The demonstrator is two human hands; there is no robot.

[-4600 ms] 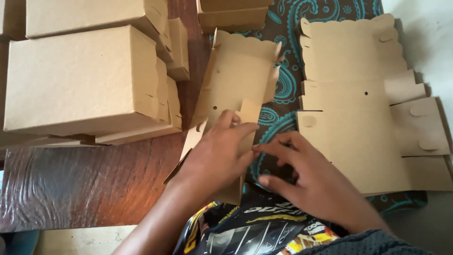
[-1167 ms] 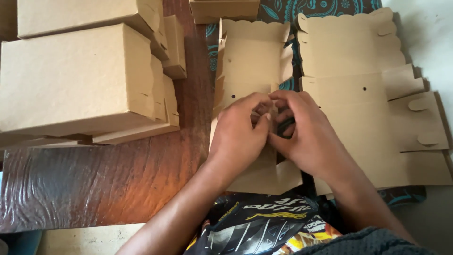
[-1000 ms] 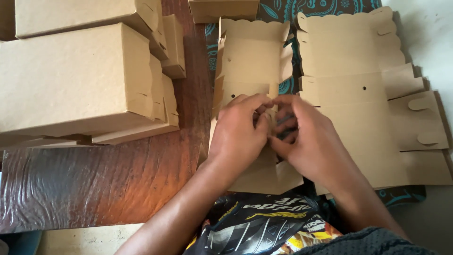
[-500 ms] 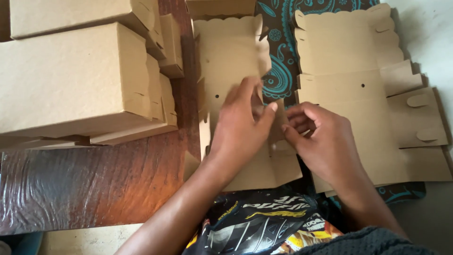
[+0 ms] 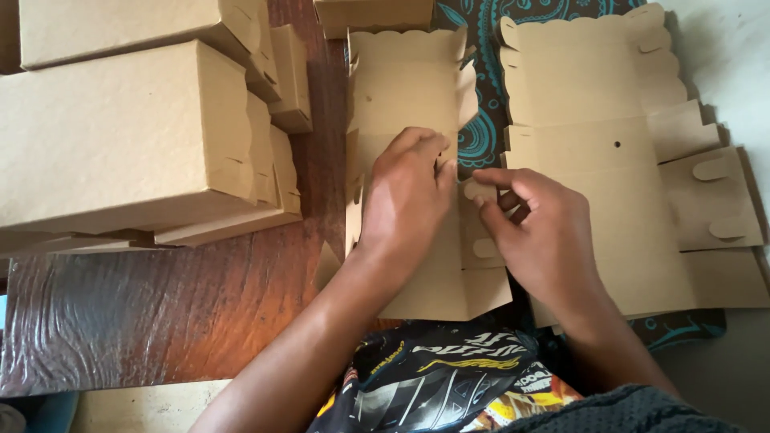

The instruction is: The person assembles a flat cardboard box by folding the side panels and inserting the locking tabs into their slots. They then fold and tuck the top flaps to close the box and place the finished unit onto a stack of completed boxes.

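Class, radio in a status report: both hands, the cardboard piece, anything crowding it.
Left hand flat on unfolded brown cardboard box blank. Right hand pinching its side flap. Stack of flat brown blanks close alongside; nothing blocking.

Seen from my head camera: my left hand [image 5: 409,192] lies flat on a die-cut brown cardboard box blank [image 5: 405,96], palm down, fingers pointing away, pressing the middle panel. My right hand [image 5: 537,232] pinches a small side flap with a rounded tab [image 5: 480,191] at the blank's right edge, thumb and forefinger closed on it. Just to the right, a stack of unfolded blanks [image 5: 609,144] lies on a teal patterned cloth [image 5: 481,136]. To the left, folded cardboard boxes [image 5: 120,136] are piled on the dark wooden table [image 5: 160,305]. A glossy black printed bag [image 5: 433,385] sits nearest me, below my wrists.
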